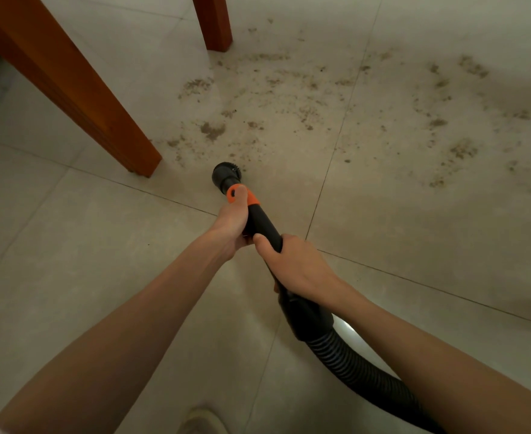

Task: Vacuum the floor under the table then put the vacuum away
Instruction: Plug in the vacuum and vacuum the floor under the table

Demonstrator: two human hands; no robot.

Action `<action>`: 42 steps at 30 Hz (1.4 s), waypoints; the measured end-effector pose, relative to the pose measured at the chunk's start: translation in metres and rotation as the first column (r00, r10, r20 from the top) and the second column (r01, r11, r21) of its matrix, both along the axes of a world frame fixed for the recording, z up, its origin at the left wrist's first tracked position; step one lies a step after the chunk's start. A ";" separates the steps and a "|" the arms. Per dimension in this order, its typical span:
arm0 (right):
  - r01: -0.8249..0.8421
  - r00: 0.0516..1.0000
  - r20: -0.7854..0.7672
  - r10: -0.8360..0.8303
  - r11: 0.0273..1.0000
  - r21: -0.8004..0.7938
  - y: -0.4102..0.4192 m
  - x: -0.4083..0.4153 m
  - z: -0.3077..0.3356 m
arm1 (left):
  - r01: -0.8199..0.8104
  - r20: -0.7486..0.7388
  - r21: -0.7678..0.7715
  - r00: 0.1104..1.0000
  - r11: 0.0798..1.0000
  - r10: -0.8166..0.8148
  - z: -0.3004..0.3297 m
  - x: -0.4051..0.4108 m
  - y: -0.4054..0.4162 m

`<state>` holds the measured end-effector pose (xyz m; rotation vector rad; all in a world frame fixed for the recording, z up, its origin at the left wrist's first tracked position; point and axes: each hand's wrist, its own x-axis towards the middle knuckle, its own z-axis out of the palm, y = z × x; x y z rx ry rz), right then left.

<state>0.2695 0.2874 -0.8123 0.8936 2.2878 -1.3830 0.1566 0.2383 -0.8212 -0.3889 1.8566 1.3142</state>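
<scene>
I hold a black vacuum wand (262,223) with an orange collar (251,198) and a round brush nozzle (225,173) that sits on the grey tiled floor (70,252). My left hand (231,223) grips the wand just behind the orange collar, thumb lying along it. My right hand (298,264) grips the wand lower down, where the ribbed black hose (345,358) begins. Brown dirt crumbs (320,98) lie scattered over the tiles ahead and to the right of the nozzle.
Two orange-brown wooden table legs stand ahead: a near one (79,98) on the left and a far one (215,23) at the top. The hose trails off toward the lower right. A shoe (201,421) shows at the bottom edge.
</scene>
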 end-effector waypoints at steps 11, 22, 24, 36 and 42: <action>0.027 0.999 0.032 -0.027 1.000 -0.010 0.014 -0.008 0.004 | 0.013 0.036 0.047 0.999 0.999 -0.015 0.008 -0.005 0.017; 0.060 0.996 0.072 -0.060 0.998 -0.002 0.029 0.005 0.020 | 0.014 0.118 0.064 0.993 0.998 -0.022 0.027 0.012 0.037; 0.069 0.995 0.072 -0.068 0.997 -0.017 0.030 0.008 0.021 | 0.024 0.125 0.072 0.992 0.997 -0.033 0.027 0.016 0.039; 0.010 0.999 0.037 -0.010 1.000 0.002 0.027 -0.012 0.018 | 0.004 0.049 0.054 0.999 0.999 -0.006 0.016 -0.005 0.031; -0.060 0.998 0.031 0.060 0.998 0.018 0.015 -0.036 0.013 | -0.059 0.006 0.024 0.998 0.998 0.059 0.008 -0.029 0.012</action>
